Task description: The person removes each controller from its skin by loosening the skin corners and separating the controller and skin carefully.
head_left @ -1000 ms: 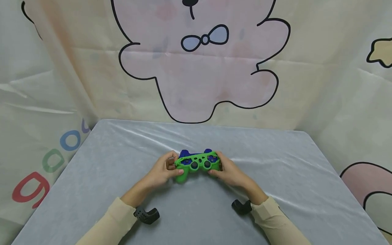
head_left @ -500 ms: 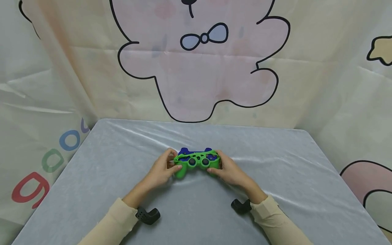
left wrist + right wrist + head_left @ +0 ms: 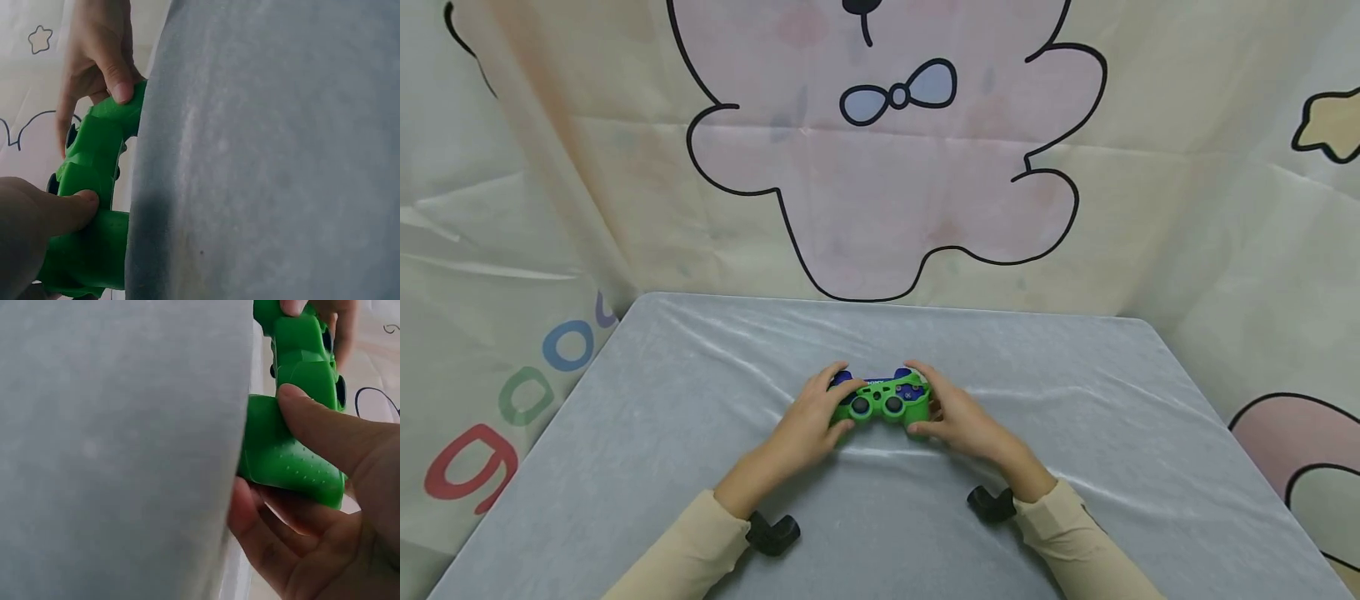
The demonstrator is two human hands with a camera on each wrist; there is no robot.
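Note:
A blue game controller [image 3: 912,392] in a green rubbery cover [image 3: 877,393] is held between both hands over the middle of the table. My left hand [image 3: 808,417] grips its left side, fingers reaching over the top left and thumb at the near edge. In the left wrist view, that hand's thumb [image 3: 78,206] presses on the green cover. My right hand [image 3: 962,421] holds the right handle, with a finger along the top edge. The right wrist view shows its thumb [image 3: 300,403] on the cover and other fingers curled below the dotted handle [image 3: 300,459]. Left fingers hide the controller's upper left.
A grey cloth covers the table [image 3: 880,525]. Behind it hangs a cream curtain [image 3: 1187,208] with cartoon drawings. Black wrist devices [image 3: 772,533] sit at both cuffs.
My left hand has moved right and its fingers now lie over the controller's top left. White lettering now shows at the top edge. A right finger has shifted onto the top; the controller moved slightly left.

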